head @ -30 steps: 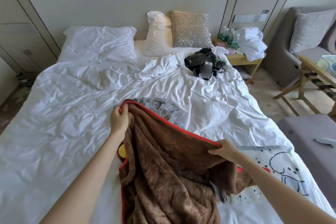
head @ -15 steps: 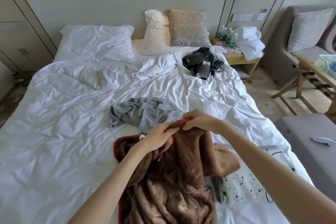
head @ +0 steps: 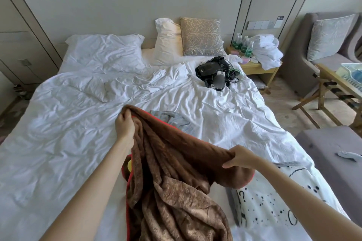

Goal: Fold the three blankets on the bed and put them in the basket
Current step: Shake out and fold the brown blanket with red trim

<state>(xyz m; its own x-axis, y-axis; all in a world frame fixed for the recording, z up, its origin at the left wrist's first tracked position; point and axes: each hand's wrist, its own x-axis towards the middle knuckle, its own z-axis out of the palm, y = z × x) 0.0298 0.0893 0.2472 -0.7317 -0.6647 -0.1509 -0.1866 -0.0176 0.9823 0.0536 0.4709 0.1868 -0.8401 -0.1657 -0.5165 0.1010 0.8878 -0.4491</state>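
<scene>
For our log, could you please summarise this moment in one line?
left hand: grips brown blanket | right hand: grips it | grey blanket: unfolded

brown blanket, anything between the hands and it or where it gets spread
Nothing between them: the left hand and right hand both hold the brown blanket by its edge. On the bed, the grey blanket lies just beyond it and the white dotted blanket partly under its right side, crowding it.

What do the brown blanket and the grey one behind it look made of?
Brown blanket: looks like plush fleece, matte; fuzzy nap, soft deep folds, red trim along its edge. Grey blanket: probably a thinner, smoother fleece or knit, judging by its flat crumples; mostly hidden, so uncertain.
</scene>
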